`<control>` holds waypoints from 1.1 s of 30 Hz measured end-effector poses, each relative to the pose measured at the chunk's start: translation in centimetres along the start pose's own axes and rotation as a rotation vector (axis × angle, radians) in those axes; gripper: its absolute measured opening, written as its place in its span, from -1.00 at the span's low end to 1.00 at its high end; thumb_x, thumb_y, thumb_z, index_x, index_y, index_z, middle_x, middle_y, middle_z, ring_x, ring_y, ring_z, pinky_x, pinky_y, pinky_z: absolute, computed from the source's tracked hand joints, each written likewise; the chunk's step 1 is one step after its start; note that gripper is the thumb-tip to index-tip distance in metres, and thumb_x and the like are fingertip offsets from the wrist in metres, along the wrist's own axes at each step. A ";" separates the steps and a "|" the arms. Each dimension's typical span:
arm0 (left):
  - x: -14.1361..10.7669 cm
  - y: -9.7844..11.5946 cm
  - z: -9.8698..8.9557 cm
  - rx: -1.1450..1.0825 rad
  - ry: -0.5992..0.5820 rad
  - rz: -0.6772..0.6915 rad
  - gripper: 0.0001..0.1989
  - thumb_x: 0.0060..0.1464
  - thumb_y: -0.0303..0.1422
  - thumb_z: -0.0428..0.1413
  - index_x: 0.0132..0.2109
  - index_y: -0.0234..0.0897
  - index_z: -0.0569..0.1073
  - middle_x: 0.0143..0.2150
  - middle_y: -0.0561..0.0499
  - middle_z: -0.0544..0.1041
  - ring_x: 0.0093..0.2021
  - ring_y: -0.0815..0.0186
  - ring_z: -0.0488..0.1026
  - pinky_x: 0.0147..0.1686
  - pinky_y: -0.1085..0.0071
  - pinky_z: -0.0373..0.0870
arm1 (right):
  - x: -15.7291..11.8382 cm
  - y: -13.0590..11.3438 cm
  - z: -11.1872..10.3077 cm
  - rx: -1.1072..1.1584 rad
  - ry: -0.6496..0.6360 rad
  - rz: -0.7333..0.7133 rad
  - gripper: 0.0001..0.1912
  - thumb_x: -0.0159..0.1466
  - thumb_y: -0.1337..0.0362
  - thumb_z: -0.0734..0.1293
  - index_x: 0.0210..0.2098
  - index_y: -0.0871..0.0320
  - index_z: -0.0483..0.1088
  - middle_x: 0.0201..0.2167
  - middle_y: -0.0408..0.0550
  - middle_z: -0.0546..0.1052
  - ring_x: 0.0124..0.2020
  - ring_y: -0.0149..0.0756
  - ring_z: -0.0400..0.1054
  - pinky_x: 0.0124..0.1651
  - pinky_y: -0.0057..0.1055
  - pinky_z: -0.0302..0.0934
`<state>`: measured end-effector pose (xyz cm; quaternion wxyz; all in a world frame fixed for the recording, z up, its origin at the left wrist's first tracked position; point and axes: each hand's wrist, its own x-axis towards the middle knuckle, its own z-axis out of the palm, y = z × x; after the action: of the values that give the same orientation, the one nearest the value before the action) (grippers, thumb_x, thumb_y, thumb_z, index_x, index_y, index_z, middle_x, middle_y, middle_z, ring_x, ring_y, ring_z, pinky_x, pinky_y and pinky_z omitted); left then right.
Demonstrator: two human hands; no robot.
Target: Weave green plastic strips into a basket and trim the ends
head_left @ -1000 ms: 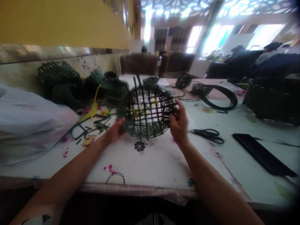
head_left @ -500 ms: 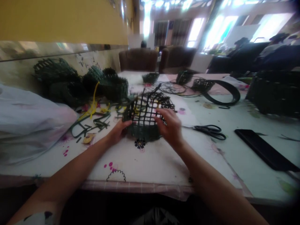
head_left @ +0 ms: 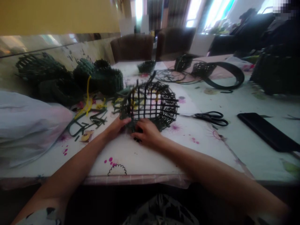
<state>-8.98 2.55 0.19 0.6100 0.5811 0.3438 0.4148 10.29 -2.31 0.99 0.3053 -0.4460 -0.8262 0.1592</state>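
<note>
A dark green basket (head_left: 170, 107) of woven strips lies tipped over on the table, its open lattice showing the tabletop through it. Strip ends stick out at its top and right side. My left hand (head_left: 120, 125) grips the basket's lower left edge, thumb on the near side. At the lower front edge, my right hand (head_left: 147, 131) has its fingers curled in and closed on the rim. Whether a loose strip is between those fingers is hidden. Black-handled scissors (head_left: 209, 118) rest just right of the basket, blades toward it.
Green strip scraps (head_left: 97, 120) and yellow strips (head_left: 87, 100) lie to the left, beside a white plastic bag (head_left: 28, 125). Finished-looking baskets (head_left: 105, 79) are piled behind. A black phone (head_left: 267, 131) and a coiled dark band (head_left: 239, 76) are at right. Chairs (head_left: 132, 47) stand beyond.
My right hand has moved left and down, from the lattice's right side to the front rim near my left hand. The basket has turned slightly. The view has tilted down.
</note>
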 end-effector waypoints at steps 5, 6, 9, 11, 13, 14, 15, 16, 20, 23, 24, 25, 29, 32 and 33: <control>0.0 -0.1 0.3 0.021 -0.025 0.043 -0.57 0.06 -0.30 0.22 0.10 -0.21 0.43 0.04 -0.10 0.52 0.08 0.13 0.42 0.10 0.21 0.34 | 0.1 -0.3 0.1 0.068 0.005 0.051 -0.77 0.15 0.26 0.46 -0.51 0.16 0.34 -0.42 -0.09 0.39 -0.32 -0.29 0.22 -0.25 -0.33 0.09; 0.0 -0.1 0.3 0.020 -0.027 0.045 -0.57 0.06 -0.30 0.22 0.10 -0.21 0.42 0.03 -0.10 0.51 0.08 0.13 0.42 0.10 0.20 0.34 | 0.1 -0.4 0.0 0.090 -0.003 0.075 -0.77 0.14 0.27 0.46 -0.52 0.17 0.34 -0.43 -0.09 0.39 -0.33 -0.29 0.22 -0.25 -0.33 0.09; 0.0 -0.1 0.4 0.032 -0.002 0.044 -0.54 0.01 -0.31 0.25 0.08 -0.24 0.43 0.01 -0.10 0.52 0.07 0.12 0.42 0.08 0.19 0.35 | 0.0 -0.8 -0.1 0.126 -0.013 0.160 -0.79 0.13 0.30 0.46 -0.52 0.17 0.35 -0.43 -0.09 0.40 -0.33 -0.29 0.23 -0.27 -0.33 0.09; 0.0 -0.2 0.5 0.039 0.027 0.038 -0.53 -0.02 -0.32 0.27 0.07 -0.25 0.43 0.00 -0.09 0.51 0.05 0.12 0.43 0.07 0.20 0.35 | -0.2 -1.0 -0.1 0.121 -0.004 0.191 -0.78 0.11 0.31 0.46 -0.53 0.17 0.33 -0.43 -0.08 0.41 -0.33 -0.28 0.23 -0.27 -0.33 0.08; 0.0 -0.2 0.6 0.048 0.040 0.033 -0.52 -0.04 -0.32 0.28 0.06 -0.24 0.43 -0.02 -0.07 0.52 0.02 0.14 0.44 0.05 0.22 0.36 | -0.4 -1.2 0.0 0.103 0.013 0.198 -0.76 0.11 0.33 0.46 -0.55 0.16 0.31 -0.44 -0.09 0.41 -0.33 -0.28 0.22 -0.26 -0.32 0.09; -0.1 -0.2 0.7 0.055 0.040 0.030 -0.52 -0.05 -0.31 0.29 0.05 -0.23 0.42 -0.03 -0.07 0.52 0.01 0.15 0.45 0.04 0.22 0.36 | -0.4 -1.2 0.1 0.095 0.018 0.201 -0.76 0.11 0.34 0.46 -0.56 0.16 0.30 -0.45 -0.09 0.42 -0.33 -0.27 0.23 -0.25 -0.32 0.10; -0.1 -0.1 0.7 0.064 0.037 0.026 -0.52 -0.05 -0.31 0.29 0.05 -0.23 0.42 -0.03 -0.06 0.52 0.00 0.15 0.45 0.04 0.22 0.36 | -0.5 -1.2 0.1 0.089 0.021 0.206 -0.75 0.11 0.34 0.46 -0.57 0.15 0.30 -0.46 -0.09 0.42 -0.32 -0.27 0.23 -0.24 -0.31 0.10; -0.1 -0.1 0.8 0.074 0.037 0.023 -0.52 -0.05 -0.30 0.29 0.04 -0.23 0.42 -0.03 -0.07 0.51 0.00 0.15 0.45 0.03 0.22 0.36 | -0.5 -1.2 0.2 0.085 0.022 0.212 -0.75 0.11 0.34 0.46 -0.57 0.15 0.30 -0.47 -0.09 0.42 -0.31 -0.26 0.24 -0.24 -0.30 0.11; -0.1 0.2 0.7 0.109 0.034 0.011 -0.54 -0.05 -0.27 0.29 0.02 -0.25 0.43 -0.02 -0.08 0.51 -0.01 0.14 0.43 0.04 0.22 0.36 | -0.5 -1.1 0.2 0.066 0.006 0.223 -0.77 0.12 0.30 0.46 -0.54 0.15 0.33 -0.45 -0.06 0.43 -0.29 -0.23 0.25 -0.26 -0.30 0.10; -0.1 0.4 0.6 0.133 0.026 -0.020 -0.53 -0.03 -0.26 0.28 0.05 -0.24 0.42 0.00 -0.07 0.50 0.00 0.15 0.43 0.05 0.22 0.36 | -0.6 -1.1 0.1 0.000 -0.010 0.207 -0.83 0.16 0.27 0.44 -0.48 0.16 0.37 -0.38 -0.01 0.46 -0.24 -0.19 0.26 -0.23 -0.29 0.10; -0.1 0.4 0.5 0.140 0.021 -0.031 -0.51 -0.03 -0.26 0.28 0.06 -0.24 0.42 0.00 -0.07 0.51 -0.01 0.15 0.44 0.05 0.22 0.37 | -0.6 -1.2 0.1 -0.027 -0.018 0.205 -0.84 0.17 0.27 0.42 -0.45 0.17 0.39 -0.36 0.00 0.47 -0.22 -0.18 0.26 -0.22 -0.28 0.10; -0.1 0.4 0.5 0.145 0.011 -0.040 -0.50 -0.04 -0.26 0.29 0.07 -0.24 0.42 -0.01 -0.07 0.51 -0.02 0.15 0.44 0.03 0.22 0.38 | -0.7 -1.3 0.0 -0.050 -0.030 0.206 -0.85 0.19 0.26 0.42 -0.43 0.18 0.40 -0.34 0.01 0.47 -0.20 -0.17 0.26 -0.21 -0.29 0.10; -0.4 0.5 0.3 0.148 -0.053 -0.071 -0.47 -0.08 -0.26 0.31 0.06 -0.25 0.42 -0.06 -0.08 0.52 -0.06 0.15 0.46 -0.04 0.22 0.43 | -0.9 -1.8 -0.2 -0.087 -0.076 0.239 -0.86 0.20 0.26 0.40 -0.37 0.21 0.42 -0.30 0.03 0.49 -0.19 -0.18 0.26 -0.19 -0.29 0.09; -0.5 0.4 0.2 0.143 -0.055 -0.061 -0.51 -0.08 -0.28 0.31 0.03 -0.22 0.42 -0.08 -0.05 0.52 -0.07 0.17 0.47 -0.05 0.23 0.45 | -1.1 -2.3 -0.3 -0.106 -0.063 0.293 -0.86 0.19 0.25 0.40 -0.34 0.21 0.43 -0.28 0.05 0.50 -0.17 -0.16 0.27 -0.21 -0.29 0.07; -0.5 0.4 0.2 0.143 -0.048 -0.051 -0.51 -0.08 -0.28 0.31 0.03 -0.21 0.43 -0.08 -0.04 0.52 -0.06 0.18 0.47 -0.04 0.23 0.46 | -1.2 -2.5 -0.3 -0.116 -0.065 0.312 -0.86 0.19 0.24 0.39 -0.34 0.21 0.44 -0.28 0.05 0.50 -0.17 -0.14 0.28 -0.22 -0.29 0.07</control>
<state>-9.04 1.98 0.55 0.5856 0.6239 0.3725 0.3592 9.41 -4.63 2.12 0.2239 -0.5802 -0.7642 0.1708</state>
